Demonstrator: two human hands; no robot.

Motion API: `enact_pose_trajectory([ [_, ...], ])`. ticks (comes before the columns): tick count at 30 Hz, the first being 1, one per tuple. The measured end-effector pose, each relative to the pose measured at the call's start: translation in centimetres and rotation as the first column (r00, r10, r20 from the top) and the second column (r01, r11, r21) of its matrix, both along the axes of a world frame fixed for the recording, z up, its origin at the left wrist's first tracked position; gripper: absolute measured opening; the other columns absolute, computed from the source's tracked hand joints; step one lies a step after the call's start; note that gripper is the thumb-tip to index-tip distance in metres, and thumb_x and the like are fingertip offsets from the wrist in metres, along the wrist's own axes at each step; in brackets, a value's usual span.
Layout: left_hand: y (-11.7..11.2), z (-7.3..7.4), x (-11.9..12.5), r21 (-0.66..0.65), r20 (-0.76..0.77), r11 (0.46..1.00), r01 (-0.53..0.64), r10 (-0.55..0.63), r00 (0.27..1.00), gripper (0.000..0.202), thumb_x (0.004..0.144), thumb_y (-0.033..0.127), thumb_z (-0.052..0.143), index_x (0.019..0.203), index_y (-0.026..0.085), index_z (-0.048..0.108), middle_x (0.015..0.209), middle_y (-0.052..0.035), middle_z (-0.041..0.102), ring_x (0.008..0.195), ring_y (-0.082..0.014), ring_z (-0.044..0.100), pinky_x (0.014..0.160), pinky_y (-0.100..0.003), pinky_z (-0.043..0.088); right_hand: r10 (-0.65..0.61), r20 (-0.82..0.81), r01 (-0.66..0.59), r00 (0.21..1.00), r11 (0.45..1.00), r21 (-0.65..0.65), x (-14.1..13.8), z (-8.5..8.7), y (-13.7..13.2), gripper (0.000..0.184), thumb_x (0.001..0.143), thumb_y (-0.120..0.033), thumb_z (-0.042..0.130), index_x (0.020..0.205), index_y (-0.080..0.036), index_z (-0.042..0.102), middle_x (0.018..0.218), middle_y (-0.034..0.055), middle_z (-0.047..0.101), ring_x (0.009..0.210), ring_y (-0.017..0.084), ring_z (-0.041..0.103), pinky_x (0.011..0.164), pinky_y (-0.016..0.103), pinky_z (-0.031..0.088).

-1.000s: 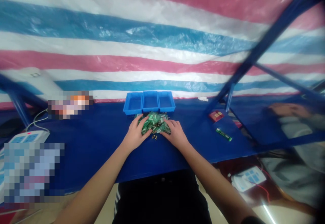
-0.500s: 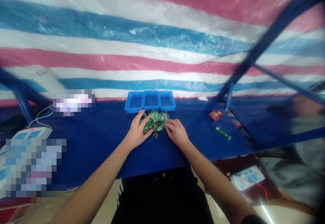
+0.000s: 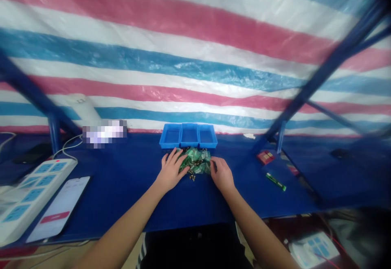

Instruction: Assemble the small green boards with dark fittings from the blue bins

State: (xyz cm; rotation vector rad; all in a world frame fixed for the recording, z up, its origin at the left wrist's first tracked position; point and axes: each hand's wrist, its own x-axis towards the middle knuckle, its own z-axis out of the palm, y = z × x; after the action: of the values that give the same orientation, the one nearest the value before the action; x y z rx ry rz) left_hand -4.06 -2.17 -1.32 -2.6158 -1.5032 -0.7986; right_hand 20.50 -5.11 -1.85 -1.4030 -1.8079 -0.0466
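A heap of shiny green pieces [image 3: 197,154], too small to name, lies on the blue table, with dark and brass-coloured bits mixed in. Several tiny brass-coloured parts [image 3: 192,177] are loose at its front edge. My left hand [image 3: 171,172] rests against the heap's left side, open, fingers spread and thumb apart. On the right side, my right hand [image 3: 223,175] curves loosely at the edge of the heap, fingertips bent and thumb apart from them. No held piece shows in either hand. Three joined blue trays [image 3: 180,145] stand right behind the heap.
At the left are a power strip [image 3: 45,183], a phone [image 3: 61,210] and a blurred-out bright object [image 3: 104,134]. A red box [image 3: 265,157] and a green stick-shaped packet [image 3: 275,182] lie at the right, near a blue frame post [image 3: 281,136]. Striped sheeting [image 3: 183,65] hangs behind.
The camera view has tilted up, so the table sits lower in the picture. My right hand's fingers have drawn in and curled more; my left hand stays spread on the heap.
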Motion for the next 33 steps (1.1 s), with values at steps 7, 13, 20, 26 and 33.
enact_pose_trajectory([
  [7,0.3,-0.2,-0.3,0.068,0.038,0.99,-0.12,0.117,0.992,0.047,0.091,0.047,0.052,0.131,0.023,0.052,0.146,-0.0148,0.042,0.139,-0.0362,0.028,0.104,-0.055,0.031,-0.111,-0.208,0.115,0.972,0.993,0.003,0.8,0.0,0.3,0.025,0.094,-0.032,0.045,0.107,-0.017,0.06,0.103,0.0113,0.067,0.097,0.022,0.065,0.088,0.037,0.052],
  [13,0.4,-0.4,-0.5,0.08,0.037,0.991,-0.103,0.1,0.994,0.052,0.088,0.049,0.056,0.133,0.023,0.05,0.143,-0.016,0.045,0.136,-0.0363,0.033,0.103,-0.055,0.029,-0.238,-0.404,0.207,0.883,0.971,-0.118,0.9,1.0,0.2,0.027,0.092,-0.04,0.048,0.101,-0.018,0.059,0.09,0.0075,0.068,0.075,0.019,0.065,0.073,0.032,0.052],
  [20,0.3,0.2,-0.2,0.137,-0.001,0.991,-0.004,0.004,1.0,0.041,0.091,0.043,0.053,0.126,0.023,0.054,0.141,-0.0143,0.048,0.137,-0.0333,0.033,0.105,-0.051,0.028,-0.048,-0.507,-0.032,0.861,0.988,-0.148,-0.3,4.0,1.1,0.026,0.09,-0.042,0.051,0.096,-0.02,0.062,0.084,0.0041,0.069,0.07,0.016,0.063,0.069,0.028,0.05],
  [26,0.1,0.5,0.0,0.093,0.064,0.996,0.011,-0.017,0.998,0.044,0.089,0.041,0.056,0.128,0.021,0.053,0.136,-0.0133,0.053,0.134,-0.0313,0.038,0.105,-0.05,0.028,0.063,-0.649,-0.261,0.758,0.941,-0.214,-3.2,4.4,3.4,0.024,0.086,-0.044,0.056,0.09,-0.021,0.063,0.08,0.003,0.069,0.061,0.015,0.062,0.058,0.026,0.05],
  [33,1.6,1.9,1.5,-0.099,0.393,0.993,-0.067,0.1,0.914,0.026,0.093,0.039,0.049,0.106,0.023,0.064,0.11,-0.0067,0.068,0.108,-0.0238,0.059,0.095,-0.042,0.039,0.061,-0.891,-0.535,0.449,0.817,-0.214,-5.5,2.8,5.1,0.029,0.078,-0.044,0.066,0.093,-0.022,0.056,0.076,0.0002,0.065,0.047,0.013,0.058,0.044,0.027,0.052],
])
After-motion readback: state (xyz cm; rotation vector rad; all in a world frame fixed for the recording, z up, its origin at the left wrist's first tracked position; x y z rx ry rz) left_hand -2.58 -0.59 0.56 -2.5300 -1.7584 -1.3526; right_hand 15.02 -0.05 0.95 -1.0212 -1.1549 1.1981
